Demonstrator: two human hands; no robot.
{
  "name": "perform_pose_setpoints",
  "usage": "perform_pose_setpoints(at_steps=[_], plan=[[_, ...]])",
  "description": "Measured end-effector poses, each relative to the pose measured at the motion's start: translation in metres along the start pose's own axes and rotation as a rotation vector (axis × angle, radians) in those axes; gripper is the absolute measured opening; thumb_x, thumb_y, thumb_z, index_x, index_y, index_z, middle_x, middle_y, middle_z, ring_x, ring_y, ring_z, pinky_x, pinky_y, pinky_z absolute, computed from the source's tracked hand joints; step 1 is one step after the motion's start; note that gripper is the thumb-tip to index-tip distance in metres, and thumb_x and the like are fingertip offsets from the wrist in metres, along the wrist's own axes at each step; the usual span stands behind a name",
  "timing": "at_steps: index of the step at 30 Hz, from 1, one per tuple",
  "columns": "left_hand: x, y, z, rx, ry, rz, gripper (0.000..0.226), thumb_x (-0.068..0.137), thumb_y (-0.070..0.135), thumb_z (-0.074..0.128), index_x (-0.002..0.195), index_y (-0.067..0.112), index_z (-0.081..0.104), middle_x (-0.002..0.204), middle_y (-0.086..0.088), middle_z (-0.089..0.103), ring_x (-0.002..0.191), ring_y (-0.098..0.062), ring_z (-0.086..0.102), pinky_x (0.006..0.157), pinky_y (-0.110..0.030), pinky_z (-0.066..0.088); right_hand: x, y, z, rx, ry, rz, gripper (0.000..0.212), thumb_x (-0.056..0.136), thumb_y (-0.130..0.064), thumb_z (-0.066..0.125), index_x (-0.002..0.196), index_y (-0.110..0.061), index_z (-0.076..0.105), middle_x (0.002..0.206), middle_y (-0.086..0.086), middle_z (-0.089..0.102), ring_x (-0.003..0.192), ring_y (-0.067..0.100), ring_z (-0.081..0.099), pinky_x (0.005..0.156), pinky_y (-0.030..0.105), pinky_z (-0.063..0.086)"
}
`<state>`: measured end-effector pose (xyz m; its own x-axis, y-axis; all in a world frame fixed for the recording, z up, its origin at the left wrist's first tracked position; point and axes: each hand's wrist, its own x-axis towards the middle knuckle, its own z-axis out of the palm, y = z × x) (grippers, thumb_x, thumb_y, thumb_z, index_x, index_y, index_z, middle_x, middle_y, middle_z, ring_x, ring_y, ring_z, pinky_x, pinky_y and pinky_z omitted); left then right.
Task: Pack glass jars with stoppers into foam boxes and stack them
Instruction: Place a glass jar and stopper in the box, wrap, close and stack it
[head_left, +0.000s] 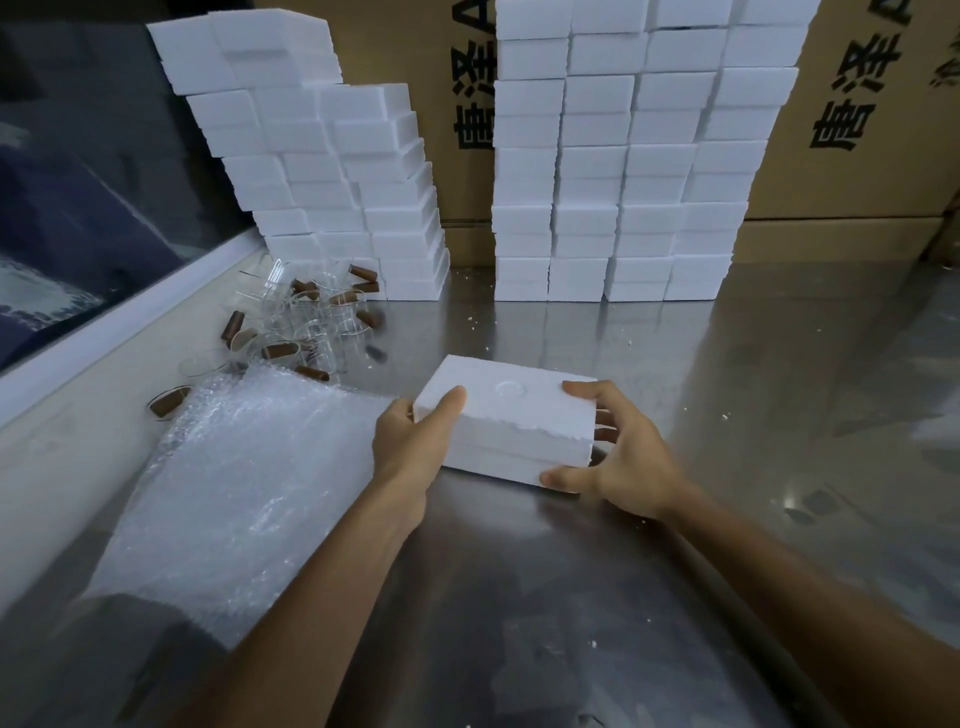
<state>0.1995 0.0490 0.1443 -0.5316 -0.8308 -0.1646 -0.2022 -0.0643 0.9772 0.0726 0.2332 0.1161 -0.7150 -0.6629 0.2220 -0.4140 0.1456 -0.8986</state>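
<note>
A closed white foam box (511, 421) lies on the steel table (519, 597) in the middle of the view. My left hand (413, 441) grips its left end, thumb on the lid. My right hand (613, 447) grips its right end, with the thumb at the front lower corner and fingers over the far corner. A heap of clear glass jars (306, 322) and brown cork stoppers (280, 351) lies at the left rear of the table. One corked jar (169, 401) lies apart, nearer the left edge.
A sheet of bubble wrap (239, 478) covers the table left of the box. Two tall stacks of foam boxes stand behind, a leaning stack (337, 171) at the left and a straight block (623, 156) at centre. Cardboard cartons (857, 130) rise behind them. Foam crumbs dot the table.
</note>
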Motion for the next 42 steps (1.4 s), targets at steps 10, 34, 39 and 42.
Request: perform_pose_setpoints(at_steps=[10, 34, 39, 42], plan=[[-0.031, 0.007, 0.064, -0.451, 0.053, -0.17, 0.118, 0.047, 0.046, 0.09, 0.14, 0.045, 0.017, 0.125, 0.001, 0.05, 0.101, -0.024, 0.062, 0.076, -0.051, 0.061, -0.011, -0.018, 0.028, -0.091, 0.273, -0.004, 0.09, 0.047, -0.048, 0.089, 0.123, -0.047, 0.041, 0.124, -0.004, 0.054, 0.109, 0.013, 0.055, 0.089, 0.034, 0.054], [-0.027, 0.0, 0.063, -0.461, -0.082, -0.167, 0.121, 0.038, 0.039, 0.085, 0.14, 0.057, 0.023, 0.117, 0.01, 0.061, 0.1, -0.02, 0.067, 0.078, -0.047, 0.061, -0.011, -0.019, 0.038, -0.093, 0.283, -0.001, 0.073, 0.054, -0.059, 0.076, 0.118, -0.043, 0.044, 0.12, -0.007, 0.051, 0.106, 0.013, 0.06, 0.079, 0.024, 0.057], [-0.019, 0.002, 0.061, -0.44, -0.09, -0.161, 0.112, 0.04, 0.036, 0.085, 0.14, 0.051, 0.035, 0.125, 0.004, 0.063, 0.106, -0.026, 0.066, 0.074, -0.052, 0.061, -0.008, -0.019, 0.044, -0.137, 0.317, -0.025, 0.073, 0.056, -0.065, 0.076, 0.117, -0.042, 0.044, 0.118, -0.006, 0.049, 0.105, 0.007, 0.057, 0.078, 0.019, 0.055], [-0.01, 0.007, 0.053, -0.44, -0.119, -0.156, 0.099, 0.054, 0.028, 0.085, 0.142, 0.041, 0.041, 0.123, 0.002, 0.067, 0.102, -0.023, 0.069, 0.07, -0.045, 0.061, -0.007, -0.018, 0.04, -0.318, 0.261, -0.124, 0.087, 0.058, -0.061, 0.08, 0.133, -0.032, 0.049, 0.133, -0.001, 0.037, 0.118, 0.015, 0.05, 0.092, 0.017, 0.045]])
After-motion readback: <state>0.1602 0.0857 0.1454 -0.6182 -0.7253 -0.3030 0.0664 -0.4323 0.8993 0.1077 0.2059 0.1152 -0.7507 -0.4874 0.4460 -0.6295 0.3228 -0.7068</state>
